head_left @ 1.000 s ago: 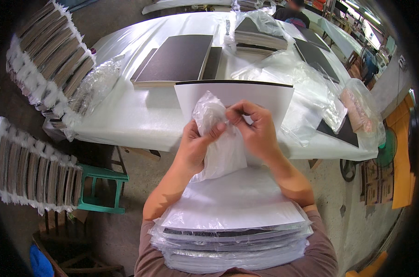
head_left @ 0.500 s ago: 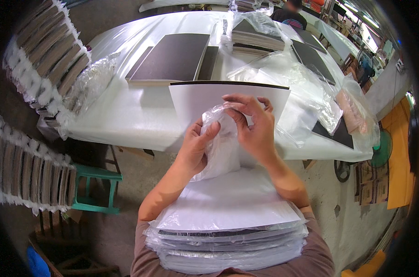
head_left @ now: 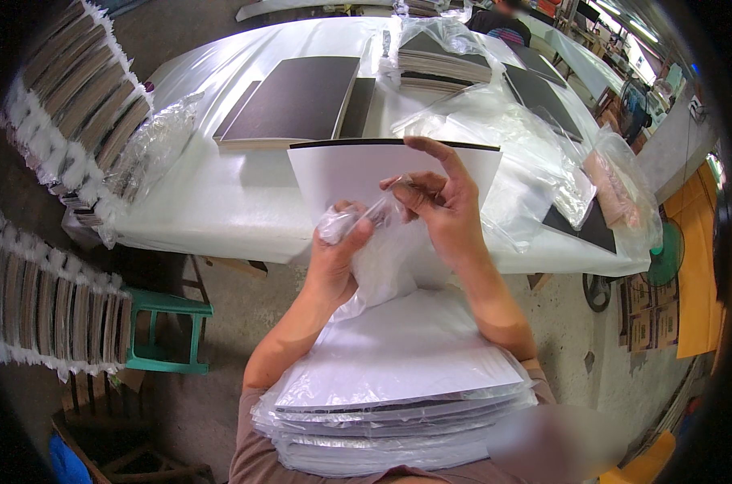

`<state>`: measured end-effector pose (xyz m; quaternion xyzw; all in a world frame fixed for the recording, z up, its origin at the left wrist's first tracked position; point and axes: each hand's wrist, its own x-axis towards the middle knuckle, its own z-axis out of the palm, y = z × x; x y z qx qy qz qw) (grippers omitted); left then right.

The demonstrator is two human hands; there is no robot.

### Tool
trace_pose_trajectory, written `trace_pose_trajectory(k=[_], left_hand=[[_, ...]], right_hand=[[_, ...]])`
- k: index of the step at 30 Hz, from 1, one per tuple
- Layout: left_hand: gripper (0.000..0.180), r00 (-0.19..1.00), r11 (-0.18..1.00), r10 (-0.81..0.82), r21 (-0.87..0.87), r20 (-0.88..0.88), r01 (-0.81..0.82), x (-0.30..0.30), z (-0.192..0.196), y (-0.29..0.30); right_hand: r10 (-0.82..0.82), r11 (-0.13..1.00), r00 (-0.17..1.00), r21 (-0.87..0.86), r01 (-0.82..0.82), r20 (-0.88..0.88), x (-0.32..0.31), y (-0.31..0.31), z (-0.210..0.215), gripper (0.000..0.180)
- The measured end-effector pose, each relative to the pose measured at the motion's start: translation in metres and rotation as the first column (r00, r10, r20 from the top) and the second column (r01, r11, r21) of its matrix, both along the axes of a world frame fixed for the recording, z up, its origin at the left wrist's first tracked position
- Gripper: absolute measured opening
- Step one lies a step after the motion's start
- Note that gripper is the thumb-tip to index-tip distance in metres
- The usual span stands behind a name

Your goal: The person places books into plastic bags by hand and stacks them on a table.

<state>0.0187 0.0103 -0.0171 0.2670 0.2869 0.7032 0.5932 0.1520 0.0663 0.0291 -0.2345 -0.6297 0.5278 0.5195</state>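
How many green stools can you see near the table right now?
1. The green stool stands on the floor at the person's left, below the table edge, beside the rows of bagged boards. Others may be hidden under the table.

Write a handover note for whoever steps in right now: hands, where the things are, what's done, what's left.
Left hand: pinching the mouth of a clear plastic bag.
Right hand: fingers working the same bag open.
White sheet with a dark top edge lies on the table just ahead, unbagged.
Done: stack of bagged sheets on the lap.
Left: sheet not yet in the bag; dark boards farther back, unbagged.
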Motion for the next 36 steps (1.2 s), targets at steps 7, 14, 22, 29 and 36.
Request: trace_pose_trajectory(k=[7, 14, 22, 29, 36], left_hand=[[0.026, 0.386, 0.393, 0.876, -0.037, -0.288, -0.919, -0.117, 0.004, 0.002], [0.054, 0.224, 0.834, 0.551, 0.533, -0.804, -0.141, -0.054, 0.047, 0.012], [0.013, 0.9, 0.994, -0.085, 0.019, -0.427, 0.103, 0.004, 0.021, 0.012], [0.011, 0.887, 0.979, 0.157, 0.186, -0.434, -0.082, 0.011, 0.015, 0.011], [0.012, 0.871, 0.96, 0.174, 0.274, -0.46, -0.048, 0.004, 0.019, 0.007]], right_hand=[[-0.064, 0.998, 0.988, 0.028, 0.061, 0.139, 0.025, 0.008, -0.003, 0.039], [-0.163, 0.986, 0.981, 0.04, 0.16, 0.105, 0.01, 0.003, -0.008, 0.007], [-0.106, 0.99, 0.993, 0.098, 0.101, 0.048, 0.011, 0.003, -0.02, 0.021], [0.351, 0.912, 0.925, -0.17, -0.373, -0.146, 0.011, 0.008, -0.029, 0.03], [0.392, 0.893, 0.898, -0.152, -0.423, -0.198, 0.018, 0.007, -0.022, 0.028]])
